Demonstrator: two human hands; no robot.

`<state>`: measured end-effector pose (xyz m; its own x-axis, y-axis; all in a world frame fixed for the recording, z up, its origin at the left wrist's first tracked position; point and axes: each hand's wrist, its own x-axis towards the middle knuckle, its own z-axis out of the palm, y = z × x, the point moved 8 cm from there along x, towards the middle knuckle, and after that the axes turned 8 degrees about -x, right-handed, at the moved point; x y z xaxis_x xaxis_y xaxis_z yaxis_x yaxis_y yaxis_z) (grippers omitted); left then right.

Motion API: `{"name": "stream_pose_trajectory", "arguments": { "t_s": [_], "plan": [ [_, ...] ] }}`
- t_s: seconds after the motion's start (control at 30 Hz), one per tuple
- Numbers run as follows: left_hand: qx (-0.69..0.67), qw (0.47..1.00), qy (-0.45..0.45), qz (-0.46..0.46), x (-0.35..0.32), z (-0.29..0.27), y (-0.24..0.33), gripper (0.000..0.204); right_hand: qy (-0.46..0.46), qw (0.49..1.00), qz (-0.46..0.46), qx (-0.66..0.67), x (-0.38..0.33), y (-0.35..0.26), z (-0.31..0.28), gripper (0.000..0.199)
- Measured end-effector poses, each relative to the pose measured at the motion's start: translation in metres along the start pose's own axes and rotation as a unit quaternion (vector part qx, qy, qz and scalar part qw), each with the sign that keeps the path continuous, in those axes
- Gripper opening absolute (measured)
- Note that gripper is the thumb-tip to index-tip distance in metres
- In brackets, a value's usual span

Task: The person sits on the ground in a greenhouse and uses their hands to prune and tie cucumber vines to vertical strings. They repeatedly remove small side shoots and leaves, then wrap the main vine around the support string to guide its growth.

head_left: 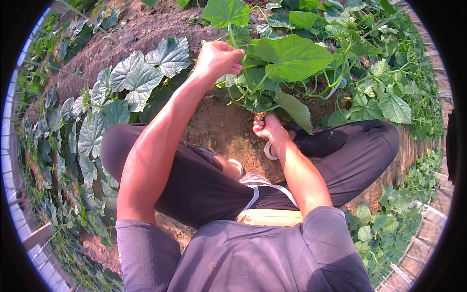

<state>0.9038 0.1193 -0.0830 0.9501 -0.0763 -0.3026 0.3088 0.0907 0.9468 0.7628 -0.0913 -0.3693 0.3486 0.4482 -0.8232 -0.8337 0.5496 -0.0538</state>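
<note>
Vine [249, 82] sits just past the knees here, rising off bare soil [210, 117] with a big bright green leaf [296, 56] leaning out to the right. Left hand [219, 58] is up high, fingers curled in at the upper stem, though I honestly can't tell if it's pinching it. Right hand [266, 127] is down low, fingers closed on the vine's bottom end. Dark trousers [357, 153] bend out either side, pale cushion [270, 217] between them.

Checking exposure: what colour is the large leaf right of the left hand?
The large leaf is bright green; see head view.
</note>
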Motion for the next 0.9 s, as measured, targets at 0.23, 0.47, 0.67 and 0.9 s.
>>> {"name": "stream_pose_trajectory", "arguments": {
  "t_s": [0.23,0.47,0.67,0.9],
  "plan": [
    [0.027,1.000,-0.002,-0.012,0.002,-0.006,-0.006,0.025,0.101,0.994,-0.011,-0.027,-0.023,0.012,0.000,0.015],
    [0.096,0.994,0.047,-0.035,0.014,-0.024,-0.015,0.023,0.181,0.958,-0.125,-0.184,-0.109,-0.020,0.035,0.024],
    [0.170,0.978,0.107,-0.059,0.015,-0.055,-0.021,0.030,0.267,0.511,-0.224,-0.786,-0.244,-0.089,0.112,0.029],
    [0.114,0.978,0.148,-0.097,0.028,-0.068,-0.058,0.025,0.238,0.303,-0.273,-0.881,-0.371,-0.113,0.239,0.029]
  ]
}}
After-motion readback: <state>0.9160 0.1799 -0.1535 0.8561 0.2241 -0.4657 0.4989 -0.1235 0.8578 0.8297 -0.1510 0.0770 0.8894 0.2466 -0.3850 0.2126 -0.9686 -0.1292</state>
